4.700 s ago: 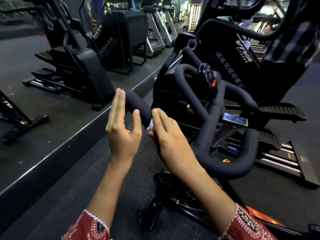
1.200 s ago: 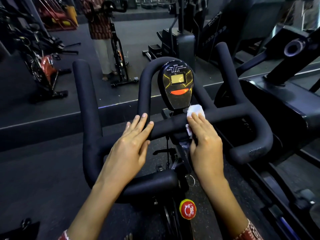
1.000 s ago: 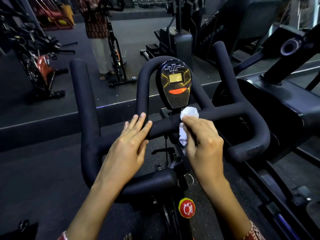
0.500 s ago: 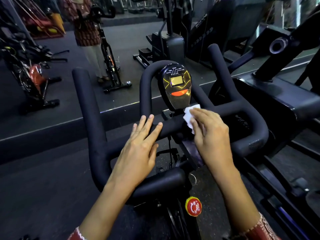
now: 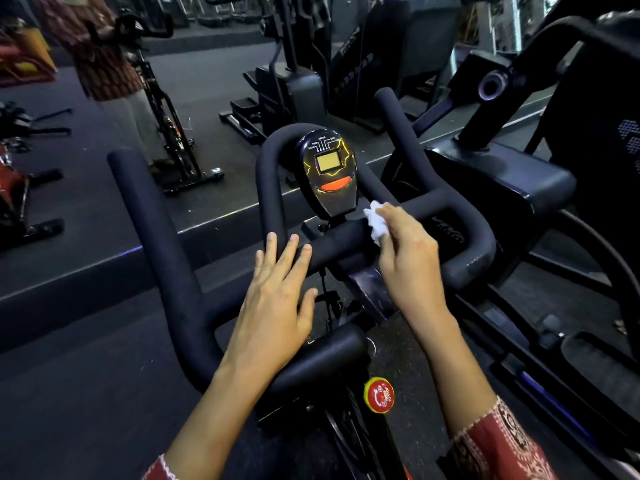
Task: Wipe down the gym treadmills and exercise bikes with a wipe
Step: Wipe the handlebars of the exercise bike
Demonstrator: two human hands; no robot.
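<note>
At centre frame, our right hand (image 5: 407, 261) pinches a crumpled white wipe (image 5: 376, 224) against the handlebar crossbar (image 5: 337, 242), just below the console (image 5: 329, 173). Our left hand (image 5: 277, 299) rests flat, fingers straight, on the same bar. Risk: the small wad may slip free, or moisture may reach the console.

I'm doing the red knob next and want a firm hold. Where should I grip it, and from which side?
Pinch the red knob around its yellow rim, coming from above: its round face tilts up at you, clear of the handlebar. The right hand, holding the wipe, probably suits.
</note>
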